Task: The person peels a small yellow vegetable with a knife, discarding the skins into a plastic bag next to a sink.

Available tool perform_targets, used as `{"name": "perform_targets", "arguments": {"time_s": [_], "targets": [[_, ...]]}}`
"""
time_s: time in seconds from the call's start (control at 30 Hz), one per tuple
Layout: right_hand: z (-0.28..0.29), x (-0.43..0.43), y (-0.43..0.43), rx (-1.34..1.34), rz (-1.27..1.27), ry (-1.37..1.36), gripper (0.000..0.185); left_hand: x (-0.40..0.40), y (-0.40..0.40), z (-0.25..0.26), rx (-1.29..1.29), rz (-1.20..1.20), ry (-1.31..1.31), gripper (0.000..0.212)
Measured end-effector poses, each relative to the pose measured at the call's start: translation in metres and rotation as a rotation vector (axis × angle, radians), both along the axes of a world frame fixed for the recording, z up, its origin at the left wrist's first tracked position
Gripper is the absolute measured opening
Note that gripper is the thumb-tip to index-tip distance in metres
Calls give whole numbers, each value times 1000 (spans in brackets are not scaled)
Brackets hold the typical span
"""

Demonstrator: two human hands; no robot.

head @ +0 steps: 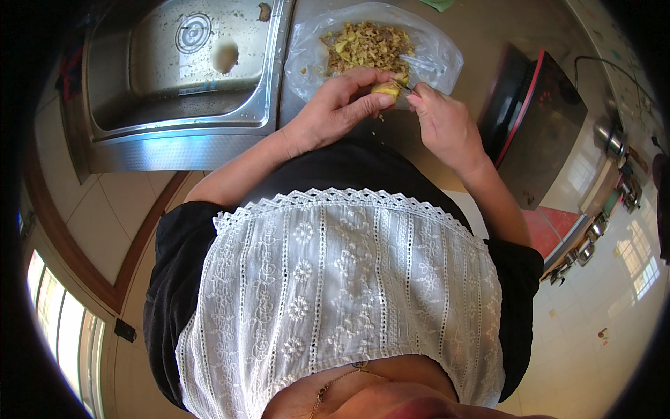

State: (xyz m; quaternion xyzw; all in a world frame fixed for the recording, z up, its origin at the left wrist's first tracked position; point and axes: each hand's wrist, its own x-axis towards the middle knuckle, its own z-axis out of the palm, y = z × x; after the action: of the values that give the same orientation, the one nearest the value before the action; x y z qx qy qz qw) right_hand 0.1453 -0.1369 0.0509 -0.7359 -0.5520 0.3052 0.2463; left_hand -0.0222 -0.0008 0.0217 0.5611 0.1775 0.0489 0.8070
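Observation:
My left hand (348, 99) grips a partly peeled yellow root (386, 90), which looks like ginger, between thumb and fingers. In my right hand (444, 118) is a small metal tool (403, 85), its tip against the root. Most of that tool is hidden by my fingers, so its exact kind cannot be told. Beyond both hands, a heap of yellow and brown peelings (366, 47) lies on a spread clear plastic bag (437, 60). A few yellow scraps (381, 117) have landed on the counter close to me.
A wet stainless steel sink (157, 73) with a drain strainer (193, 33) and a blurred pale round thing (225, 56) is at left. A brown piece (264, 11) rests on its rim. At right stands a dark, red-edged panel (549, 125), with metal pots (610, 139) farther right.

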Motion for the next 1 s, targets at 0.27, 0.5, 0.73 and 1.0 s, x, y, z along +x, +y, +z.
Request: {"name": "perform_targets", "arguments": {"time_s": [0.27,0.5,0.73,1.0], "targets": [[3,-4,-1,49,-63,72,19,3,3,7,-138,-59,-48,35],[5,-4,-1,56,-67,66,19,2,4,10,-171,-60,-34,37],[5,-5,-1,95,-74,54,20,2,3,12,-230,-87,-29,40],[3,-3,-1,4,-70,195,19,1,2,8,-274,-86,-27,40]]}}
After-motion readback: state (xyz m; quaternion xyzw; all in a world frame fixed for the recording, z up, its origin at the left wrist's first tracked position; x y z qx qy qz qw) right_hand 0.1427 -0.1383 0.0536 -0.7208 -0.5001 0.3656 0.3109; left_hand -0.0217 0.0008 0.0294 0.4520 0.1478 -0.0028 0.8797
